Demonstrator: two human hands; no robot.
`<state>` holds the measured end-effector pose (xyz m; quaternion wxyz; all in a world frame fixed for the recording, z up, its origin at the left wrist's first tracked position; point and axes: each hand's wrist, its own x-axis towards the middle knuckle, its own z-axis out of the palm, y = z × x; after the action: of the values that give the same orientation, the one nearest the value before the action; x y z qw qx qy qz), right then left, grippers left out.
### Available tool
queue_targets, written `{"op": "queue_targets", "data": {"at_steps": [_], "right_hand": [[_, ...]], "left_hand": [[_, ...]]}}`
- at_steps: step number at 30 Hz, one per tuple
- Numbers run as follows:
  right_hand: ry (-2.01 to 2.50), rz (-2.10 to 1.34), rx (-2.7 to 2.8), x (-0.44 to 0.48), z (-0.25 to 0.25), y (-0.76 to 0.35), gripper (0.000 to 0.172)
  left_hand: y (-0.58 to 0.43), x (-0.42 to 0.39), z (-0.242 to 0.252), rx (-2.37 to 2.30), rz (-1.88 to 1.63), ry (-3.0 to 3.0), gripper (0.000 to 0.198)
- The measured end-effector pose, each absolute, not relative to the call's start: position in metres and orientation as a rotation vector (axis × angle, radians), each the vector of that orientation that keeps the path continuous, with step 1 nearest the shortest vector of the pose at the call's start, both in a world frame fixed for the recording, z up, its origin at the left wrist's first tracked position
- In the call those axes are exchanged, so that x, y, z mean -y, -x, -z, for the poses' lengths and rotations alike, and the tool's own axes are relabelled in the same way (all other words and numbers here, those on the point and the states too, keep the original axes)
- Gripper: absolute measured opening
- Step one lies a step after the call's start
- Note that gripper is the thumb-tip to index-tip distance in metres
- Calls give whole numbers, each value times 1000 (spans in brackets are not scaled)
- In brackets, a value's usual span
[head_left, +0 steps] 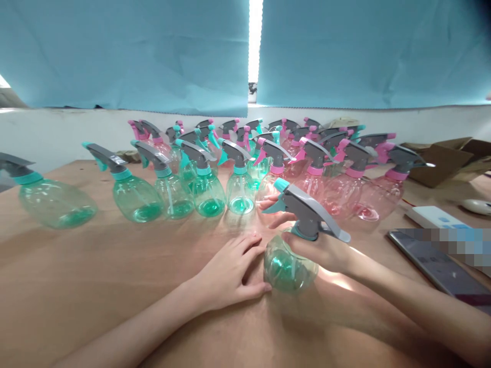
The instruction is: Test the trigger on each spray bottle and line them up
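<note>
A clear green spray bottle [288, 268] with a grey and turquoise trigger head stands in front of me on the table, tilted slightly. My right hand [320, 250] is closed around its upper body, below the collar; the thumb lies on the near side, while the fingers reach out behind the bottle and are partly hidden. My left hand [232, 273] rests on the wood just left of it, fingers spread, thumb tip close to the bottle's base; I cannot tell whether it touches. Beyond my hands is a row of similar bottles, including a green one [240, 191] and a pink one [315, 179].
More green and pink spray bottles fill the back of the wooden table [95, 286]. To the right are a phone [433, 266], a white box [433, 217], a white mouse [475, 206] and an open cardboard box [437, 163]. Blue sheets [134, 56] hang over the window behind.
</note>
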<state>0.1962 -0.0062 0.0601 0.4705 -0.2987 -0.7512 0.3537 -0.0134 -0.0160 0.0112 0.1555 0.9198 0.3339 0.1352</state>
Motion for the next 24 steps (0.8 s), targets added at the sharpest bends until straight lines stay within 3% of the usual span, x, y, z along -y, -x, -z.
{"op": "queue_targets", "data": {"at_steps": [6, 18, 24], "right_hand": [[735, -863, 1877, 5, -61, -197, 60], [772, -961, 1791, 14, -83, -191, 24], [808, -928, 1824, 9, -74, -194, 35]], "left_hand": [[13, 16, -12, -958, -388, -2641, 57], [14, 15, -11, -944, -371, -2648, 63], [14, 16, -8, -956, -377, -2668, 62]]}}
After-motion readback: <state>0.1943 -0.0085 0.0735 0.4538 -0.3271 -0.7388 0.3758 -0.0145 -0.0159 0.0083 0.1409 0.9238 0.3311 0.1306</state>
